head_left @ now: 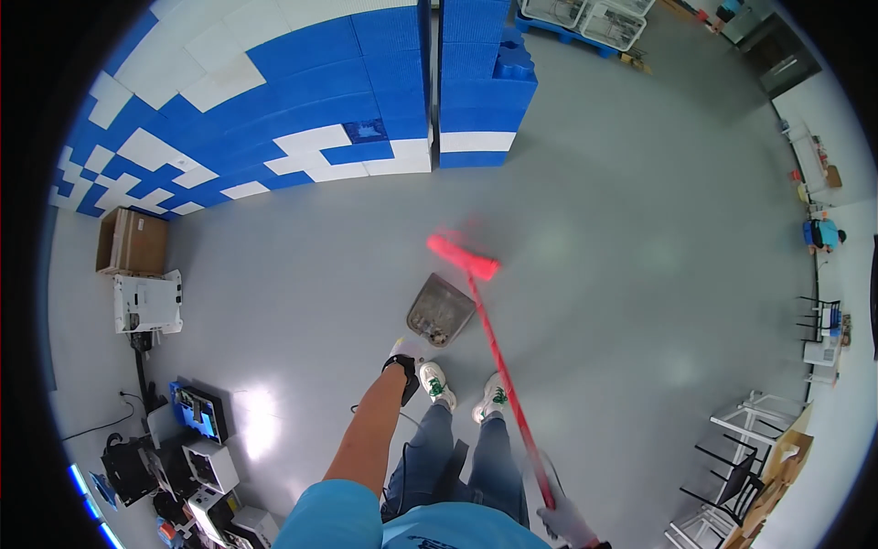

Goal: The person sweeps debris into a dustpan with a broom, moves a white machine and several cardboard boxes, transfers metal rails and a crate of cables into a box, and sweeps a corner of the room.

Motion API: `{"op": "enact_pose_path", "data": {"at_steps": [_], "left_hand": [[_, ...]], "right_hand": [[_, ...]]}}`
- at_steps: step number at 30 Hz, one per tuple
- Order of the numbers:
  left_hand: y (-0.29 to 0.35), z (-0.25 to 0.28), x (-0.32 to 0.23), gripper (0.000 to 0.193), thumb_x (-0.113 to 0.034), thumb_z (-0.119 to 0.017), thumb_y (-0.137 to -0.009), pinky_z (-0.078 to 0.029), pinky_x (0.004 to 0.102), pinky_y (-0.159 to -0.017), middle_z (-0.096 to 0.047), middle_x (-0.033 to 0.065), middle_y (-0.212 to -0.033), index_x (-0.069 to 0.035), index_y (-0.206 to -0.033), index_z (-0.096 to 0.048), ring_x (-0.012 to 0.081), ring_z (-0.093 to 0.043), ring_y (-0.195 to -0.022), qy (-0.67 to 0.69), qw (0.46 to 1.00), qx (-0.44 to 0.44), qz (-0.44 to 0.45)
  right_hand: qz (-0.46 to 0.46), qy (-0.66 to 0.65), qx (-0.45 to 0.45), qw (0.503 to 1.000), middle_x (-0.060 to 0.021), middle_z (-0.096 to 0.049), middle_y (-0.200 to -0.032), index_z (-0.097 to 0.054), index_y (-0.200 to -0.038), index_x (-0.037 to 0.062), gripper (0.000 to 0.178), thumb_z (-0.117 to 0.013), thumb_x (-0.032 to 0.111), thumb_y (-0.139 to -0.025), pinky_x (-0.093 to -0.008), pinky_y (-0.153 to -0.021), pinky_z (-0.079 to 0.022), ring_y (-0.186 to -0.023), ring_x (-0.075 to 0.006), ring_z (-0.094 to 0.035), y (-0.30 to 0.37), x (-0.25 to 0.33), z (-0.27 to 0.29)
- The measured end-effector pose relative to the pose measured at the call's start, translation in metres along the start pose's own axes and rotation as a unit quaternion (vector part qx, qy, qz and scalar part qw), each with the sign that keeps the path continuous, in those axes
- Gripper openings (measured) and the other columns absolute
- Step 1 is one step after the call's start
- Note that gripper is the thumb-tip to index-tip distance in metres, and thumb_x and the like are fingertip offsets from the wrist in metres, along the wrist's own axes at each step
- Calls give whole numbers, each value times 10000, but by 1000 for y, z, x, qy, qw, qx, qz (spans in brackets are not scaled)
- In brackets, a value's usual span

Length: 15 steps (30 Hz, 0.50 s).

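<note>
My right hand (569,523), in a pale glove, is closed round the upper end of a red broom (495,346) at the lower edge. The broom's handle runs forward from it to a bristle head (463,257) on the floor, slightly blurred. Ahead of my feet lies a grey-brown dustpan (441,309), with small debris in its near part. At its near left corner is my left hand (408,349), gloved, with a black band on the wrist. It appears closed on the dustpan's handle, which the hand hides. The broom head is beyond the dustpan, apart from it.
A blue and white block wall (320,73) stands ahead. Along the left are a cardboard box (137,242), a white casing (149,303), a monitor (198,414) and loose cables. Chairs (734,471) and a white frame stand at right. Crates on a blue pallet (569,35) are far off.
</note>
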<state>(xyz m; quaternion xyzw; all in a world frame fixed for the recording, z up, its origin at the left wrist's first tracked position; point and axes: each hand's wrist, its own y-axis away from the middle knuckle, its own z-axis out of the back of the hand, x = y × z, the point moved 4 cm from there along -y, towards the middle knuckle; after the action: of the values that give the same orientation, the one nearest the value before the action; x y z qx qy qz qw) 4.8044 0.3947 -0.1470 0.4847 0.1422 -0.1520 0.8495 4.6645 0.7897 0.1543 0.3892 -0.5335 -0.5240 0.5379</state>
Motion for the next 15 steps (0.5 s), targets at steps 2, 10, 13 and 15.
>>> {"op": "enact_pose_path", "data": {"at_steps": [2, 10, 13, 15], "left_hand": [[2, 0, -1, 331, -322, -458, -827, -438, 375, -495, -576, 132, -602, -31, -744, -590, 243, -571, -508, -101, 990, -37, -92], [19, 11, -6, 254, -269, -546, -767, -456, 388, -559, -610, 140, -691, -23, -748, -606, 294, -589, -619, -102, 987, -74, -94], [26, 21, 4, 202, -206, -530, -757, -463, 381, -576, -623, 125, -721, -30, -816, -610, 288, -591, -643, -119, 987, -43, -101], [25, 33, 22, 197, -195, -524, -758, -461, 372, -564, -622, 127, -712, -23, -810, -603, 272, -593, -624, -25, 998, -49, -22]], "right_hand": [[23, -134, 32, 990, 34, -434, -577, -252, -1356, 138, 676, -515, 6, -747, -209, -323, -304, -378, -53, -362, 56, 6, -3], [51, -218, 29, 974, -57, -529, -987, -242, -1345, 31, 664, -545, -8, -755, -195, -531, -403, -625, -72, -479, 136, -19, -2], [40, -189, -24, 981, -70, -525, -980, -241, -1345, 30, 665, -544, -8, -755, -209, -528, -409, -630, -80, -485, 130, 3, -11], [126, -203, -75, 968, -69, -540, -906, -238, -1349, 44, 668, -539, -9, -756, -216, -524, -412, -612, -87, -488, 105, 1, -21]]}}
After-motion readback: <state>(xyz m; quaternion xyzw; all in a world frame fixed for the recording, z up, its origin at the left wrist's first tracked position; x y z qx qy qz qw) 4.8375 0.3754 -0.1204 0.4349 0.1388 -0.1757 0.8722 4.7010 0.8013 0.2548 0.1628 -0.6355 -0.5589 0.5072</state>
